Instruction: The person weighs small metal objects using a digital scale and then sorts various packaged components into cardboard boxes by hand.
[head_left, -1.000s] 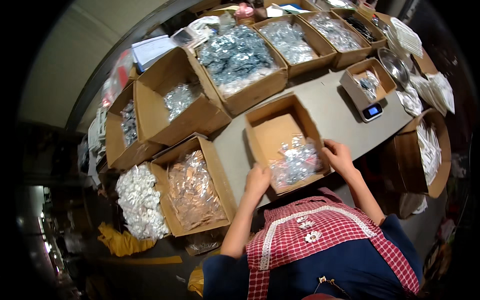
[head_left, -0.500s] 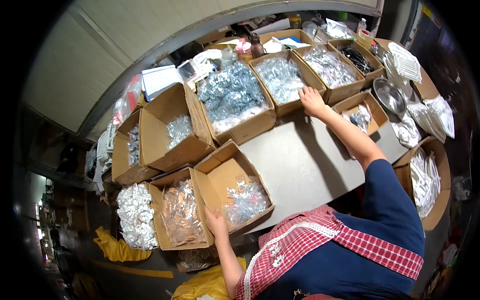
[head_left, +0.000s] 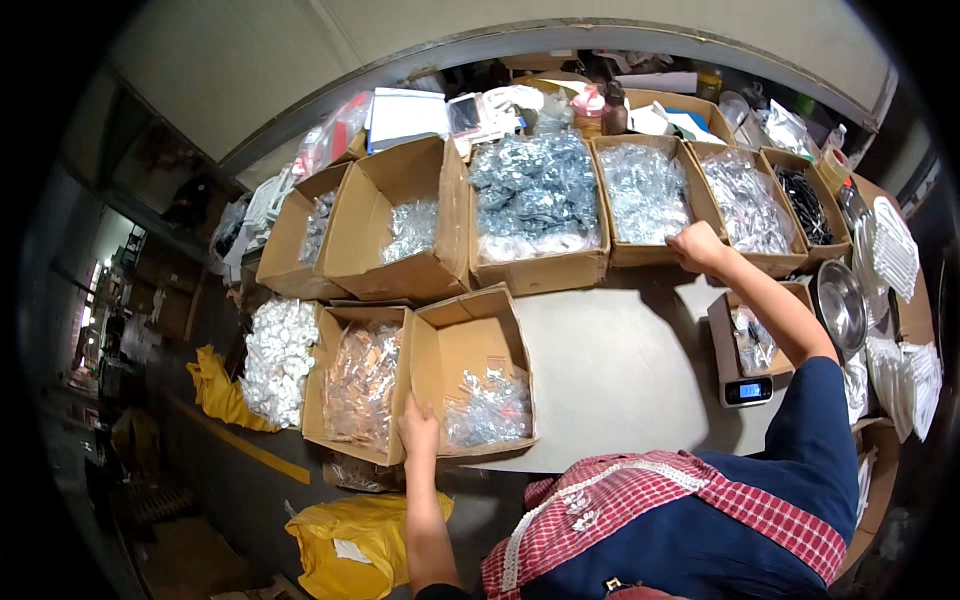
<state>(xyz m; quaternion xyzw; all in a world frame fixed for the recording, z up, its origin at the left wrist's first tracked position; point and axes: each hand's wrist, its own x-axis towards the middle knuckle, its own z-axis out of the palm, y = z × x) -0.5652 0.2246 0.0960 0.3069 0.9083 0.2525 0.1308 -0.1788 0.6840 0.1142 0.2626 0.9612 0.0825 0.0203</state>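
My left hand (head_left: 418,430) is closed over the near wall where two cardboard boxes meet. To its left is a box of copper-coloured parts in clear bags (head_left: 362,385); the box on its right (head_left: 465,335) holds a low pile of clear bags with small metal parts (head_left: 487,408). My right hand (head_left: 697,247) reaches to the back row, its fingers curled at the front right corner of a box (head_left: 640,256) filled with clear bags of silvery parts (head_left: 645,195). Whatever lies between those fingers is hidden.
Along the back stand a box of grey-blue bagged parts (head_left: 540,200), a box of black parts (head_left: 803,205) and several others. Under my right forearm, a small box (head_left: 753,335) sits on a digital scale (head_left: 748,391), beside a metal bowl (head_left: 841,305). White bagged pieces (head_left: 277,350) lie at left.
The view has shifted, so the back boxes sit straighter and the scale's lit display now shows. Both hands remain at the same boxes; my right fingers look more curled.
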